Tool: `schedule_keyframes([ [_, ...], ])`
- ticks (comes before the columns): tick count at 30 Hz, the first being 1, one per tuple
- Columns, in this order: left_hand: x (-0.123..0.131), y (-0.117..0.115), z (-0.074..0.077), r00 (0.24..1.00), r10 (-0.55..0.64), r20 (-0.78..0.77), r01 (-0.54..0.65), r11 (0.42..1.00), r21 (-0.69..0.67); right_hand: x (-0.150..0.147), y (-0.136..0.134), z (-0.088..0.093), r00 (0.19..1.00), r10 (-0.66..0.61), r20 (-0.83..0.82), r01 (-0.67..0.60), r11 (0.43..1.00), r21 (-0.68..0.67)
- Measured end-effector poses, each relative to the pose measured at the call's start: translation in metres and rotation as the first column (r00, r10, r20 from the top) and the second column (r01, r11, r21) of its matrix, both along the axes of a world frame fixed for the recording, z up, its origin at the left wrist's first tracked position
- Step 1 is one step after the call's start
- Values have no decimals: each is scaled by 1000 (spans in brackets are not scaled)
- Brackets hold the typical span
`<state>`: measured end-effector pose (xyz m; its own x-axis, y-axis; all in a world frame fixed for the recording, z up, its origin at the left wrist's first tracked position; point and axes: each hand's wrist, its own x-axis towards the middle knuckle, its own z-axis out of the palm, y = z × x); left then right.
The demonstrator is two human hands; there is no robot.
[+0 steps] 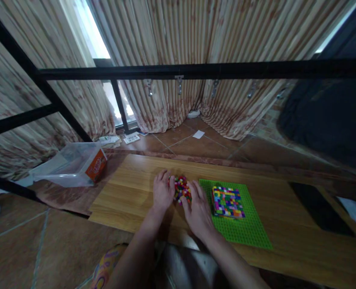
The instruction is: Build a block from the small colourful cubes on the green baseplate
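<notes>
Many small coloured bricks [182, 189] lie heaped on the wooden counter [126, 188], between the left hand [162, 192] and the right hand [197, 210], both at the heap's edges. Each grip is unclosed, thumb parted from the bent fingers. Just beside the right hand lies a green baseplate [253, 228], bearing a multicoloured block [227, 202]. A clear tub [69, 179] stands near the counter's left end.

My left hand [163, 192] and right hand [198, 208] partly hide the pile of bricks [182, 188], too small to count singly; the bottom edge cuts off my forearms [137, 253].
</notes>
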<state>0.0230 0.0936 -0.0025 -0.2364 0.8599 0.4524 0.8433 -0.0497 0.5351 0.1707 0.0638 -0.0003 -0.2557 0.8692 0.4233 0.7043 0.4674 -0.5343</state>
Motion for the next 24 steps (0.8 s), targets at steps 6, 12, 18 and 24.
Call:
schedule_keyframes([
  [6, -16, 16, -13, 985, -172, -32, 168, 982, -88, -33, 55, -17, 980, 35, 197, -19, 996, -83],
  [12, -1, 3, -11, 953, -303, 30, 304, 950, -71, -40, 53, -25, 959, 157, 237, -134, 985, -111],
  [18, 10, -19, -11, 962, -259, 88, 264, 963, -46, -33, 31, -20, 983, 173, 57, -167, 981, -99],
  [24, 21, -42, -7, 918, -279, 281, 302, 952, -43, -18, 15, -14, 971, 140, -193, -177, 967, -185],
])
